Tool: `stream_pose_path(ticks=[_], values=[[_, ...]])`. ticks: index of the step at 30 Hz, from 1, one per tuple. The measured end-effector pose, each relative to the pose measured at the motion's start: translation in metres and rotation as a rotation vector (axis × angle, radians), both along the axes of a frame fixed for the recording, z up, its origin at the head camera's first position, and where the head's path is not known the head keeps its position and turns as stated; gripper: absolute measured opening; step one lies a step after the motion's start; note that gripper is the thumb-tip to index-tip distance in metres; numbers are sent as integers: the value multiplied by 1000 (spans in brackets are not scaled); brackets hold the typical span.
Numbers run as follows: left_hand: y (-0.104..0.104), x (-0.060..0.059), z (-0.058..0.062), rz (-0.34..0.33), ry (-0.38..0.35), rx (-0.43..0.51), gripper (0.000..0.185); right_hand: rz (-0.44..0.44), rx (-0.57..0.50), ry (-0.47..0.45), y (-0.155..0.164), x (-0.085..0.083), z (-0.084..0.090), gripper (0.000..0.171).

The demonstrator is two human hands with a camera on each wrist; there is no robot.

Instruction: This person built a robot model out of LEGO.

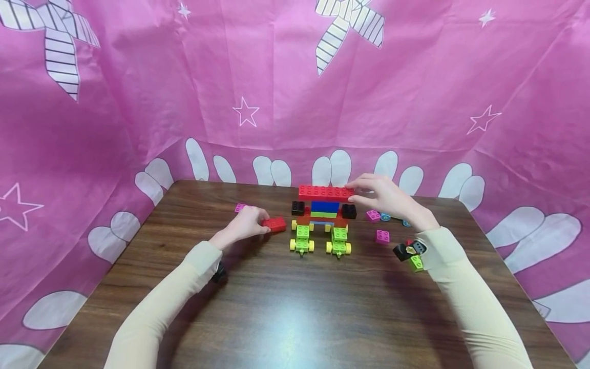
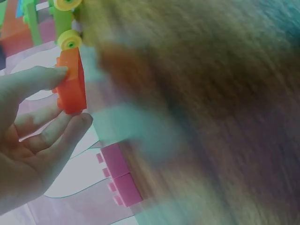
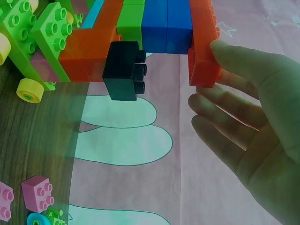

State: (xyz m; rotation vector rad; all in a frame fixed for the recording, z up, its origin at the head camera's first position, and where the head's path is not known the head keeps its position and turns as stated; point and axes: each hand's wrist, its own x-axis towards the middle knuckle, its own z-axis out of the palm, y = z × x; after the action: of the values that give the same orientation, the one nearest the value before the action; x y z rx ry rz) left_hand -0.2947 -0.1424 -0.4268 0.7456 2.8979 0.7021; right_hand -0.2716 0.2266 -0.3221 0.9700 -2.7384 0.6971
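Left hand pinches a red brick; right hand holds the red beam atop a toy model

With the model at the dial's centre in the head view, the red brick sits at 9 o'clock, near the model but apart from it. The thumb presses its studded side and the fingertips close on it from the other side.

The right hand reaches in from 2 o'clock, pinching the beam's end between thumb and fingers. The beam lies above blue bricks, flanked lower down by a black brick at 10 o'clock and another black brick at 2. Two lime wheeled bases stand at 5 and 7 on the wooden table.

Loose pink bricks lie at 3 and between 3 and 4, a lime brick near 4. At 8, a dark piece is partly hidden by the left sleeve.
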Motion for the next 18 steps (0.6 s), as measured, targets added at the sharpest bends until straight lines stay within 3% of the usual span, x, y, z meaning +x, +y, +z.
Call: stream_pose_path(ticks=[11,18], values=[[-15,0,22,56,-3,176,29,-14,20,3,2,-1,-1,38],[-24,-6,41,75,26,227,33,-13,26,3,2,-1,0,38]])
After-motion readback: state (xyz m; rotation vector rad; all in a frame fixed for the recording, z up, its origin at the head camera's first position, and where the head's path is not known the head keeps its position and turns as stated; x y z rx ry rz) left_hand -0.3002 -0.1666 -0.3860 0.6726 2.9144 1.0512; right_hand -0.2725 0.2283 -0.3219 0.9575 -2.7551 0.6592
